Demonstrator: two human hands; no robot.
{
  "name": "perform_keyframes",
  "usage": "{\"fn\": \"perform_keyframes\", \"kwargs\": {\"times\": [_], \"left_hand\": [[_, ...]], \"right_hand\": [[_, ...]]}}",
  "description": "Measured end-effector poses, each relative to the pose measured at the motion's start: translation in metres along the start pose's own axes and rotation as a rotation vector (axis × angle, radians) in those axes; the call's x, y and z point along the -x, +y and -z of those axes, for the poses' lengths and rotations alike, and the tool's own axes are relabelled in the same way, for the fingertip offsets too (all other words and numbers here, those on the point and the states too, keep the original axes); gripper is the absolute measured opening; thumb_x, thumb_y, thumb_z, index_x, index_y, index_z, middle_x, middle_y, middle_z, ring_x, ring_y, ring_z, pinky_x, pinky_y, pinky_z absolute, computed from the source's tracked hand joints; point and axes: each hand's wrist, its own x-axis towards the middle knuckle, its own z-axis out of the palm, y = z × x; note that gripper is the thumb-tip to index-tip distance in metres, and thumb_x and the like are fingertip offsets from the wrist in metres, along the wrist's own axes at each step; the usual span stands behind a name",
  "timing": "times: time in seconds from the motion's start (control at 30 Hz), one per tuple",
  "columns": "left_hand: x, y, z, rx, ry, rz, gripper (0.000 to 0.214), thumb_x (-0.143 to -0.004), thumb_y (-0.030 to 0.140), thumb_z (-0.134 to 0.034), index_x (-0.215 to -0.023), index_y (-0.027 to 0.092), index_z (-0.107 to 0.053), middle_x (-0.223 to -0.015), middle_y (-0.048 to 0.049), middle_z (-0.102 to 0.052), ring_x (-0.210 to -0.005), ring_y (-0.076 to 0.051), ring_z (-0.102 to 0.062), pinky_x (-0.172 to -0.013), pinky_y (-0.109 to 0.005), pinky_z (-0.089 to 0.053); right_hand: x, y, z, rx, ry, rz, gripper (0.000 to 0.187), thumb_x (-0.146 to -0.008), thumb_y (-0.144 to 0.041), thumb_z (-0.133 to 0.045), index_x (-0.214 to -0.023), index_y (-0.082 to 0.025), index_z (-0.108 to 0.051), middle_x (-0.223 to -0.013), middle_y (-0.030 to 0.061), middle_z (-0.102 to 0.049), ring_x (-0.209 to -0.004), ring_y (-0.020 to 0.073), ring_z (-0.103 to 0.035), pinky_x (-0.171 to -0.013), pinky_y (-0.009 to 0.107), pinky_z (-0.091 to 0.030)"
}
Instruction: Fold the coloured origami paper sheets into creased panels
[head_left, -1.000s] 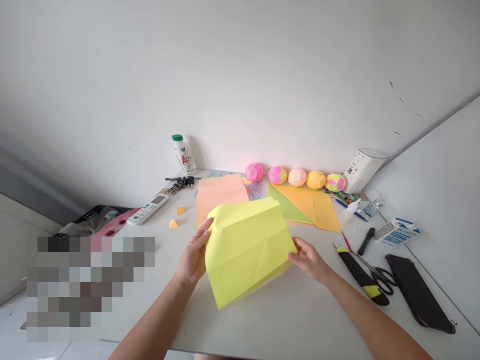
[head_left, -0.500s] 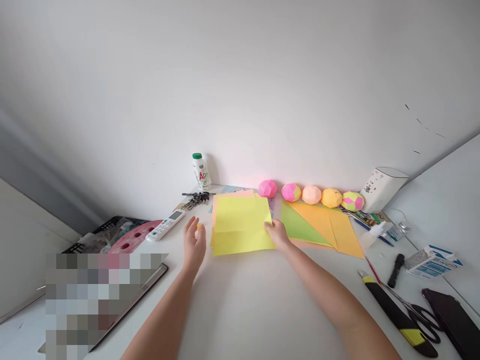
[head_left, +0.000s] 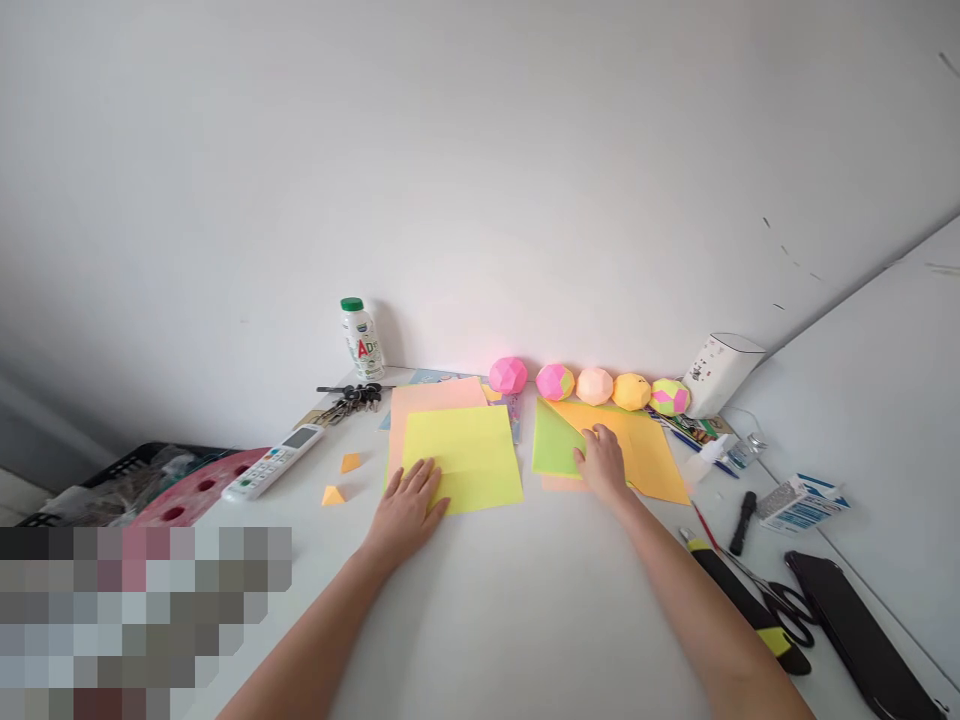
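Note:
A creased yellow sheet [head_left: 466, 455] lies flat on the white table [head_left: 525, 610], on top of a peach sheet [head_left: 435, 396]. My left hand [head_left: 409, 510] rests open and flat on the yellow sheet's near left corner. To the right lie a green sheet [head_left: 553, 445] and an orange sheet [head_left: 649, 450]. My right hand [head_left: 602, 462] lies on these two, fingers curled down on the paper where green meets orange.
Several folded paper balls [head_left: 592, 383] line the wall. A bottle [head_left: 361, 338], keys [head_left: 352, 397] and a remote [head_left: 274, 462] sit at the left, with two orange scraps [head_left: 339, 478]. A white box [head_left: 720, 372], glue, pens, utility knife [head_left: 746, 605], scissors [head_left: 787, 605] and phone [head_left: 855, 635] lie at the right.
The yellow sheet, held up in both hands, was laid on the peach sheet. My right hand let go and moved right to the green and orange sheets. My left hand came down on the yellow sheet.

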Motion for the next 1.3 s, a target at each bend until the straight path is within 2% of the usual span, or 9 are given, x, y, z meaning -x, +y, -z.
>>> {"fn": "perform_keyframes", "kwargs": {"times": [0.2,0.37,0.53,0.67,0.83,1.0,1.07,1.17,1.3], "left_hand": [[-0.002,-0.007,-0.002,-0.065,0.011,0.050,0.052,-0.088,0.046,-0.039,-0.128,0.017,-0.055,-0.144,-0.0124,-0.045,-0.137,-0.027,-0.036,-0.115,-0.050,-0.019],[-0.003,-0.012,0.000,-0.093,0.083,0.097,0.051,-0.087,0.044,-0.037,-0.126,0.016,-0.055,-0.141,-0.0145,-0.049,-0.137,-0.029,-0.036,-0.114,-0.052,-0.021],[-0.004,-0.007,0.005,-0.076,0.181,0.056,0.051,-0.087,0.041,-0.035,-0.123,0.013,-0.055,-0.137,-0.0180,-0.051,-0.135,-0.033,-0.038,-0.113,-0.055,-0.022],[-0.005,0.007,0.010,-0.022,0.252,-0.022,0.044,-0.087,0.040,-0.039,-0.120,0.017,-0.057,-0.132,-0.0156,-0.055,-0.133,-0.034,-0.040,-0.114,-0.055,-0.022],[-0.001,0.028,0.022,0.072,0.275,-0.142,0.036,-0.091,0.037,-0.043,-0.118,0.019,-0.060,-0.123,-0.0152,-0.061,-0.127,-0.034,-0.046,-0.112,-0.056,-0.026],[0.018,0.066,0.026,0.173,0.074,-0.383,0.032,-0.094,0.034,-0.043,-0.120,0.024,-0.060,-0.117,-0.0079,-0.065,-0.112,-0.024,-0.059,-0.103,-0.042,-0.043],[0.028,0.082,0.022,0.184,-0.043,-0.485,0.041,-0.092,0.043,-0.049,-0.128,0.024,-0.055,-0.124,-0.0068,-0.062,-0.116,-0.023,-0.057,-0.102,-0.039,-0.045],[0.038,0.097,0.012,0.127,-0.238,-0.597,0.075,-0.083,0.065,-0.053,-0.143,0.021,-0.039,-0.144,-0.0116,-0.045,-0.133,-0.032,-0.040,-0.111,-0.050,-0.032],[0.042,0.097,0.005,0.049,-0.358,-0.603,0.078,-0.087,0.066,-0.046,-0.148,0.020,-0.029,-0.154,-0.0141,-0.025,-0.142,-0.035,-0.021,-0.114,-0.055,-0.022]], "right_hand": [[-0.003,0.056,0.019,0.215,-0.118,-0.027,0.032,-0.092,-0.036,-0.056,-0.119,-0.017,-0.056,-0.120,0.0081,-0.058,-0.101,0.0203,-0.060,-0.085,0.042,-0.052],[-0.006,0.054,0.018,0.273,-0.176,0.013,0.031,-0.093,-0.035,-0.056,-0.118,-0.017,-0.057,-0.119,0.0090,-0.058,-0.100,0.0194,-0.060,-0.085,0.040,-0.052],[0.003,0.051,0.028,0.271,-0.086,0.059,0.032,-0.092,-0.036,-0.056,-0.118,-0.016,-0.056,-0.119,0.0088,-0.058,-0.099,0.0191,-0.060,-0.084,0.040,-0.052],[0.048,0.044,0.034,0.205,-0.006,0.231,0.019,-0.095,-0.024,-0.048,-0.104,-0.017,-0.063,-0.107,0.0106,-0.064,-0.097,0.0203,-0.061,-0.087,0.038,-0.051],[0.134,0.029,0.030,0.052,-0.051,0.528,0.030,-0.089,-0.008,-0.039,-0.094,-0.021,-0.065,-0.104,0.0080,-0.068,-0.105,0.0211,-0.062,-0.092,0.037,-0.050],[0.179,0.030,0.036,-0.155,-0.124,0.699,0.021,-0.087,-0.015,-0.047,-0.095,-0.021,-0.066,-0.125,0.0106,-0.059,-0.121,0.0258,-0.052,-0.097,0.043,-0.049],[0.180,0.035,0.038,-0.206,-0.164,0.612,0.018,-0.088,-0.025,-0.053,-0.100,-0.021,-0.065,-0.134,0.0127,-0.052,-0.124,0.0279,-0.049,-0.094,0.043,-0.052],[0.172,0.043,0.035,-0.240,-0.154,0.450,0.027,-0.089,-0.033,-0.054,-0.112,-0.023,-0.061,-0.135,0.0132,-0.049,-0.125,0.0279,-0.049,-0.093,0.044,-0.053],[0.161,0.054,0.030,-0.288,-0.112,0.295,0.033,-0.086,-0.027,-0.053,-0.118,-0.024,-0.055,-0.125,0.0112,-0.054,-0.116,0.0266,-0.054,-0.096,0.047,-0.050]]}}
